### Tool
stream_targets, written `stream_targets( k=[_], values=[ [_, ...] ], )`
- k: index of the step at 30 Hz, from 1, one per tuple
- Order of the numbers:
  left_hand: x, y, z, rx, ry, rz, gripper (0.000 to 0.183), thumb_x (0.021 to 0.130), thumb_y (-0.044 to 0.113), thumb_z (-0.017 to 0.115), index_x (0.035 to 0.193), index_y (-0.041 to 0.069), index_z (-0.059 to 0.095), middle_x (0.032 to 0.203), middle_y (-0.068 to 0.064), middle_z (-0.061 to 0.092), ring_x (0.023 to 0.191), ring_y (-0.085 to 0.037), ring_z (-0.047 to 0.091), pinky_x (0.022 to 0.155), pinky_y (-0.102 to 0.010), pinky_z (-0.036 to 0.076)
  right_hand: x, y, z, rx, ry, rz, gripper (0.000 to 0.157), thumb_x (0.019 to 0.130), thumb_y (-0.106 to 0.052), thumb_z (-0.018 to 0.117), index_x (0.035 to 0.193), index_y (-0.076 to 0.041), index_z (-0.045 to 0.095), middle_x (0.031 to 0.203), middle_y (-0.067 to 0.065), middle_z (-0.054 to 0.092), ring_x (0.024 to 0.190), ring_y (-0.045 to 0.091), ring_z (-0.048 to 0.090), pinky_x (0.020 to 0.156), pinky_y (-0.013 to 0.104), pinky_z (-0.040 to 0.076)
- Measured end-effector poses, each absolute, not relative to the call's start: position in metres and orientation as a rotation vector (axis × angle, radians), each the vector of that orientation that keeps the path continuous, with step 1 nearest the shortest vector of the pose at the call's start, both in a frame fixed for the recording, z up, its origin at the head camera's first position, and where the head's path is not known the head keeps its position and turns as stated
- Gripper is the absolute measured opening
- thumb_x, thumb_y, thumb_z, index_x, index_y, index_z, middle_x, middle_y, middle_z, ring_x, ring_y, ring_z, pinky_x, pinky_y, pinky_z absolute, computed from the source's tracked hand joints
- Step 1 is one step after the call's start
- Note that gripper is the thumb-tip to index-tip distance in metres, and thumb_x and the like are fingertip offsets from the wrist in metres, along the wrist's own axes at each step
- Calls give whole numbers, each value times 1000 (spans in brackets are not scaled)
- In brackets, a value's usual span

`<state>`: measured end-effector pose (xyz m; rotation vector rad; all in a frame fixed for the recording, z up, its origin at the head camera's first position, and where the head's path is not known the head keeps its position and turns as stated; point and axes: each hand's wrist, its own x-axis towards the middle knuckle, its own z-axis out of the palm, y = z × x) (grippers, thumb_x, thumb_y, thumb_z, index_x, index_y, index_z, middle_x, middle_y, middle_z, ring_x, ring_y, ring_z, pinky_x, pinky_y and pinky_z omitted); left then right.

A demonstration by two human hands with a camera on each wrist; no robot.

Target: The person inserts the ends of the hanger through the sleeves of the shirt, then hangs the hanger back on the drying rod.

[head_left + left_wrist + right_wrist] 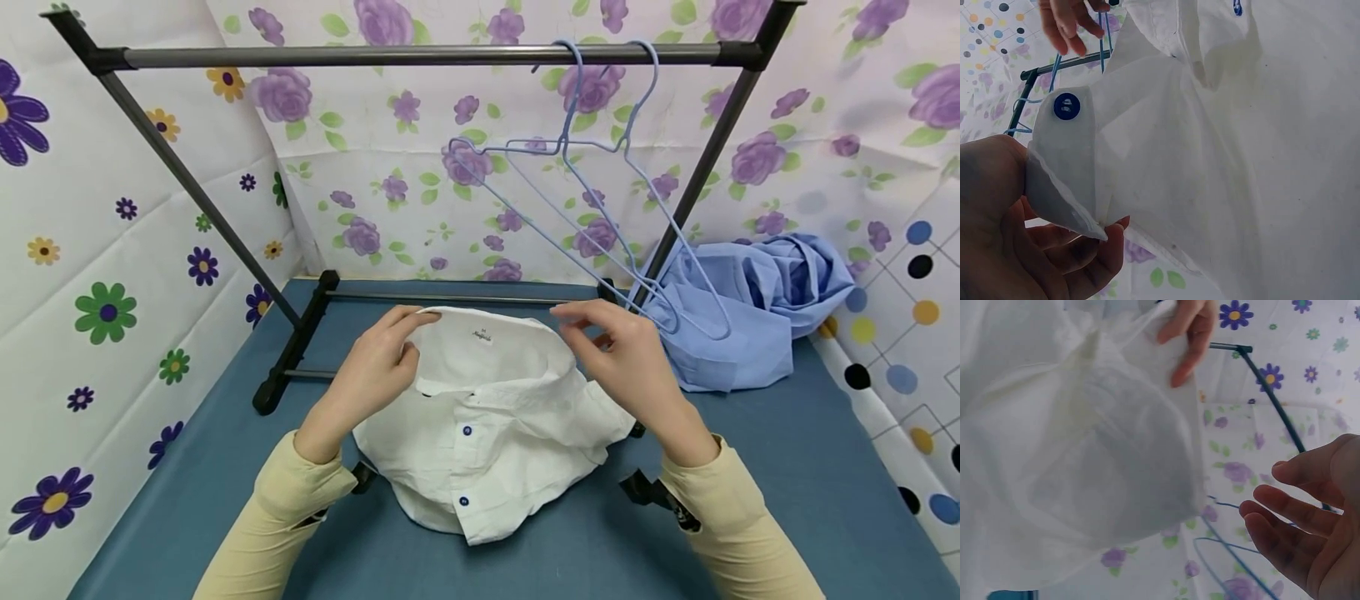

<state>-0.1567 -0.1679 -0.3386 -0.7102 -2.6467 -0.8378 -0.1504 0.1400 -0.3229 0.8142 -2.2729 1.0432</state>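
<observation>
In front of the dark tubular rack (337, 57), a white shirt (495, 467) of thin, softly creased fabric lay bunched on a matte blue cloth (187, 500), its collar (517, 343) curved in a loop, its buttons (467, 431) round and blue. The left hand (375, 358) pinched one collar edge. The right hand (626, 354) hovered beside the other, its curved fingers apart. Slim blue wire hangers (564, 146) hung from the rack; crumpled light-blue fabric (731, 333) lay beside its right end.

I get a bright head view, soft shadows on the near table (570, 554); wrist views dimmer, the left hand (1016, 250) shaded.
</observation>
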Motion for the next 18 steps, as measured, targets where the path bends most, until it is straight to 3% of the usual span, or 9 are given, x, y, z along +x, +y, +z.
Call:
stream_targets(
  k=[7, 18],
  values=[
    [-157, -169, -339, -707, -2650, -830, 45, 89, -3, 43, 130, 14, 53, 127, -3, 48, 50, -12, 35, 47, -29, 31, -142, 146, -299, 790, -2212, 1044, 24, 89, -10, 63, 111, -18, 68, 99, -6, 65, 82, 4, 58, 61, 25, 49],
    [-156, -170, -336, -714, -2642, -826, 46, 90, -1, 42, 131, 15, 52, 129, -3, 47, 49, -12, 35, 47, -29, 31, -139, 159, -273, 691, -2045, 1032, 22, 86, -3, 64, 106, -10, 71, 97, -2, 68, 83, 10, 60, 66, 17, 45]
  ],
)
